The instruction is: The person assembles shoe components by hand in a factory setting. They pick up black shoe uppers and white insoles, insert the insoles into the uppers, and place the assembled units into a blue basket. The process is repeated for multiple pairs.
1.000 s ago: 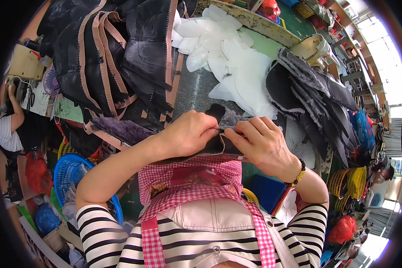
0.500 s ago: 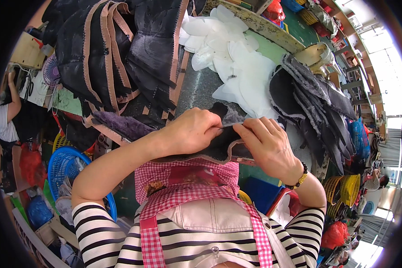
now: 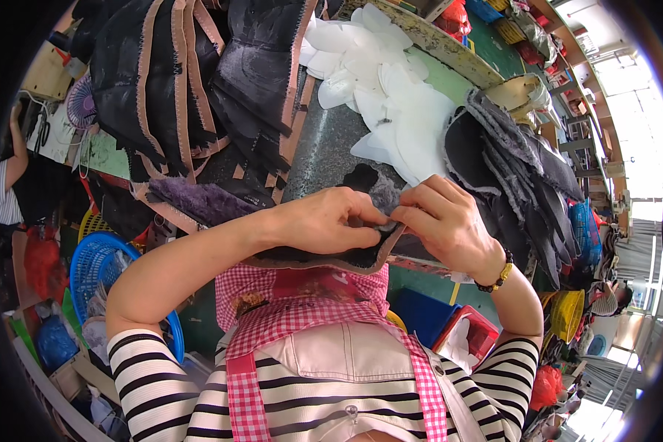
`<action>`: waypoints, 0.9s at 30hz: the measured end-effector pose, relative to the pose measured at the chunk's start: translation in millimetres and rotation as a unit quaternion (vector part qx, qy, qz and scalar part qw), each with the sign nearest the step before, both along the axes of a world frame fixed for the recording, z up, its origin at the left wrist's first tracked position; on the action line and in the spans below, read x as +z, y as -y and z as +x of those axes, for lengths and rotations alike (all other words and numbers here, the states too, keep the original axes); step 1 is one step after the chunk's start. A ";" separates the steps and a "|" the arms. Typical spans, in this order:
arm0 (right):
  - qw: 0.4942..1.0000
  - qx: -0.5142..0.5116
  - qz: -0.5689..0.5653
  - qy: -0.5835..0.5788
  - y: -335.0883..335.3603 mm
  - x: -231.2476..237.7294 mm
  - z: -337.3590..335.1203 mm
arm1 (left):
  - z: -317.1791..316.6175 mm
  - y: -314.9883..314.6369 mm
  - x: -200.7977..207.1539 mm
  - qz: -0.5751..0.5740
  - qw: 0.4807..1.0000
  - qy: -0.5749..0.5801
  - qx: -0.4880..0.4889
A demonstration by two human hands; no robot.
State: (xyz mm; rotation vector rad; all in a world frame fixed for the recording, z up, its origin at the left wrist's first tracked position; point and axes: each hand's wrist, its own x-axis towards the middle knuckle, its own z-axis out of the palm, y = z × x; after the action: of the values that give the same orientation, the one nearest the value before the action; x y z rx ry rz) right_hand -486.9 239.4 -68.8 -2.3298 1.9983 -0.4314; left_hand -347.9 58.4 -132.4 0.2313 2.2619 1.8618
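Observation:
Between my hands, at the table's near edge, is a black fabric piece (image 3: 337, 259) with a pinkish-brown trim along its lower side. My left hand (image 3: 330, 218) is closed, thumb and fingers pinching its edge. Close beside it, my right hand (image 3: 442, 221) pinches the same edge near the trim's raised corner. Grey fuzzy pile (image 3: 383, 193) shows just beyond my fingertips. A dark purple plush piece (image 3: 199, 199) lies left of my left hand, partly under my forearm. The exact fold between my fingertips is hidden.
Black trimmed pieces (image 3: 177, 88) are heaped at the far left. White petal-shaped sheets (image 3: 398, 103) spread over the table's middle. Dark grey plush pieces (image 3: 508, 177) are stacked at right. A blue basket (image 3: 96, 272) stands on the left; a blue bin (image 3: 423, 315) sits below the table's edge. Another person's arm (image 3: 16, 147) is at far left.
My right hand has shifted slightly down along the edge, its fingers more curled. My left fingers have spread a little and moved right. The trim's corner now rises toward my right fingertips.

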 end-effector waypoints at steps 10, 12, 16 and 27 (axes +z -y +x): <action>0.999 0.023 -0.029 0.011 -1.4 -7.7 -4.0 | 0.2 -5.6 3.3 0.023 0.999 0.021 0.029; 0.999 0.033 -0.037 0.013 -2.3 -9.2 -4.6 | -1.7 -6.1 -3.3 0.042 0.998 0.032 0.024; 0.999 0.037 -0.017 0.016 -1.9 -8.4 -3.2 | -5.0 -5.8 -9.1 0.068 0.995 0.065 0.011; 0.993 0.003 0.113 -0.020 -7.8 10.2 22.5 | -12.6 5.5 -2.9 -0.030 0.993 0.090 0.073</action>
State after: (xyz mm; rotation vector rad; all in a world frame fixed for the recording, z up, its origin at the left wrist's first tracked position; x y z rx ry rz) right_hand -464.3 247.2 -58.7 -2.2230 1.9415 -0.1487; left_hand -360.5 52.9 -135.3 -0.1108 2.2587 1.7979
